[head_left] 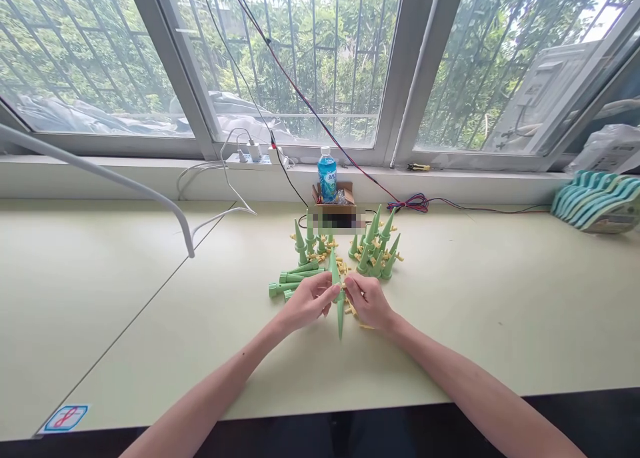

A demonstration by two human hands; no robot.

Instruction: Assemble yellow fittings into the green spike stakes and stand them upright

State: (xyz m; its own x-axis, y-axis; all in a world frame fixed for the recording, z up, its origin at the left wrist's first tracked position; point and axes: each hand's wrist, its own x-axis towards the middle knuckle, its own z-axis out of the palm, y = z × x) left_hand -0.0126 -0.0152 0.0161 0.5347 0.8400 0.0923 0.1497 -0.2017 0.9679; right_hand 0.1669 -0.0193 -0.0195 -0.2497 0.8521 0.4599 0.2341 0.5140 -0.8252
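Observation:
My left hand [313, 299] is closed round a green plant watering spike [341, 317], which has a point at each end and stands nearly upright over the table. On the spike's right side, my right hand [369, 299] pinches a small yellow valve [343, 285], mostly covered by the fingers. Loose yellow valves [351, 309] lie under and behind the hands. To the left, several green spikes [300, 277] lie on their sides. Behind the hands are upright spikes with yellow valves in them, one group at the left [300, 243] and another at the right [377, 248].
At the back, a blue bottle [327, 177] stands by a small cardboard box [346, 195]. A coiled red-and-blue cable [413, 203] lies to its right. Teal slotted objects [595, 201] sit at the far right. A white curved arm [125, 181] reaches in from the left.

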